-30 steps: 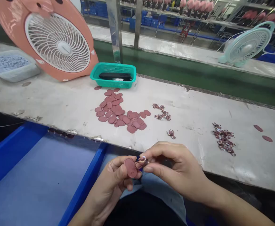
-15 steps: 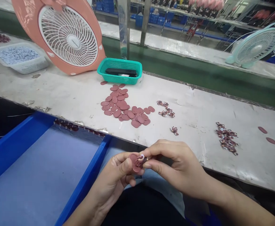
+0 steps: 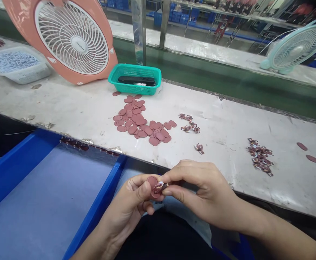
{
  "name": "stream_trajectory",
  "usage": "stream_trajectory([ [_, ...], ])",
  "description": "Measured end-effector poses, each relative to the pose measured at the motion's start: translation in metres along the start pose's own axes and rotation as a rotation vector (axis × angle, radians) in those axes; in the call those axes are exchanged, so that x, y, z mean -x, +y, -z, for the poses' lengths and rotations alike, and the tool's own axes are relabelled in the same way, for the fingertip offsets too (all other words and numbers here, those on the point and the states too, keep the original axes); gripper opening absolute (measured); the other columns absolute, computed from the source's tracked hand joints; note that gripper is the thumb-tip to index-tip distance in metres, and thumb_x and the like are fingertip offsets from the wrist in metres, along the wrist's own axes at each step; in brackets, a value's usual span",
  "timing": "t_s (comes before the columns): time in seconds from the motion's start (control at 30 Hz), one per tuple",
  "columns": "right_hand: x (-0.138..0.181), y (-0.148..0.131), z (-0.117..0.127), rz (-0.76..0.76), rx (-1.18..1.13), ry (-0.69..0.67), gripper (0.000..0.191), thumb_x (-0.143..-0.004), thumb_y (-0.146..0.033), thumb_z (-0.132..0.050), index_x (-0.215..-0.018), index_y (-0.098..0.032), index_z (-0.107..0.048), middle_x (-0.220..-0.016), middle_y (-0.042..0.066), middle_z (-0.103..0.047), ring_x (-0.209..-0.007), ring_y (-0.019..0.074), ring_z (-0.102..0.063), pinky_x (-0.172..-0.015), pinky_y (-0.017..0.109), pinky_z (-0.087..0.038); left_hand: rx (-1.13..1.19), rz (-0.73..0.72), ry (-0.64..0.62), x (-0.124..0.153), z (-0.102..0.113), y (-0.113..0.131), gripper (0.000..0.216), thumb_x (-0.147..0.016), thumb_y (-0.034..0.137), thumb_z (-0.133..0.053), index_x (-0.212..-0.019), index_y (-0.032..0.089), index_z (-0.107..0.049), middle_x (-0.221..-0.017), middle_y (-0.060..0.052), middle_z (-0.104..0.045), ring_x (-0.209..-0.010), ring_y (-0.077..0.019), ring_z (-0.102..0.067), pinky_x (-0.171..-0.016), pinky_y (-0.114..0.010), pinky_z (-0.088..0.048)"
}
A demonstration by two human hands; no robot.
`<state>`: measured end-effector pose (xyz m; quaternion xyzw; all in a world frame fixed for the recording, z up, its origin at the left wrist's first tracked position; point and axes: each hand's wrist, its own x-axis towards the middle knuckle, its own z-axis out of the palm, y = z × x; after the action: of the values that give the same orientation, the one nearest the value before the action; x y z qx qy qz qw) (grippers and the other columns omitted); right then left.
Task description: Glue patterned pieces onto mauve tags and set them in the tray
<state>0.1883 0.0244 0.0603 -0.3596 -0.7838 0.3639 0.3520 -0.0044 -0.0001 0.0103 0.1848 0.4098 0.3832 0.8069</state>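
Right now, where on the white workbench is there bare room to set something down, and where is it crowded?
The white workbench is bare between the heap of maroon oval tags and the pile of small maroon-and-white pieces, and left of the heap, below the salmon-pink fan. Crowded around the heap, under the teal plastic basket.

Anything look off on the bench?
Two flat maroon oval pads lie alone at the far right of the scuffed white bench, away from the main heap of matching pads. A line of small dark pieces also sits stray along the far edge of the blue plastic tray.
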Motion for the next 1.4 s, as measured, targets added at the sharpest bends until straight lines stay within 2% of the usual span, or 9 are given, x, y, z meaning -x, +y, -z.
stream_trajectory([
  [0.33,-0.002,-0.003,0.000,0.096,0.084,-0.042,0.014,-0.090,-0.010,-0.064,-0.102,-0.016,-0.068,-0.083,0.002,-0.074,-0.073,0.0114,-0.066,-0.068,0.021,-0.052,0.043,0.004,0.021,-0.001,0.000,-0.001,0.037,-0.058,0.047,-0.091,-0.075,0.017,-0.079,-0.058,0.000,-0.062,-0.052,-0.0076,-0.054,-0.040,-0.011,-0.041],
  [0.6,-0.001,-0.006,-0.003,0.076,0.043,-0.083,0.018,-0.090,-0.008,-0.064,-0.104,-0.020,-0.067,-0.085,0.001,-0.075,-0.074,0.0120,-0.068,-0.069,0.022,-0.054,0.068,0.035,0.015,0.002,0.000,-0.003,0.037,-0.055,0.047,-0.092,-0.066,0.016,-0.075,-0.056,0.000,-0.062,-0.050,-0.0077,-0.052,-0.041,-0.013,-0.039],
  [1.13,-0.002,-0.001,-0.014,0.044,0.006,-0.090,0.015,-0.091,-0.010,-0.063,-0.103,-0.019,-0.067,-0.082,0.002,-0.074,-0.071,0.0122,-0.067,-0.066,0.023,-0.053,0.114,0.068,0.043,0.001,0.005,-0.005,0.038,-0.053,0.046,-0.093,-0.069,0.017,-0.077,-0.057,0.001,-0.062,-0.052,-0.0065,-0.054,-0.043,-0.012,-0.039],
  [1.4,-0.004,0.002,-0.016,0.052,0.036,-0.087,0.010,-0.091,-0.012,-0.063,-0.099,-0.015,-0.069,-0.081,0.004,-0.074,-0.071,0.0124,-0.066,-0.068,0.023,-0.053,0.133,0.079,0.054,0.001,0.012,-0.006,0.037,-0.051,0.044,-0.095,-0.072,0.017,-0.079,-0.057,0.002,-0.062,-0.052,-0.0061,-0.055,-0.042,-0.010,-0.043],
])
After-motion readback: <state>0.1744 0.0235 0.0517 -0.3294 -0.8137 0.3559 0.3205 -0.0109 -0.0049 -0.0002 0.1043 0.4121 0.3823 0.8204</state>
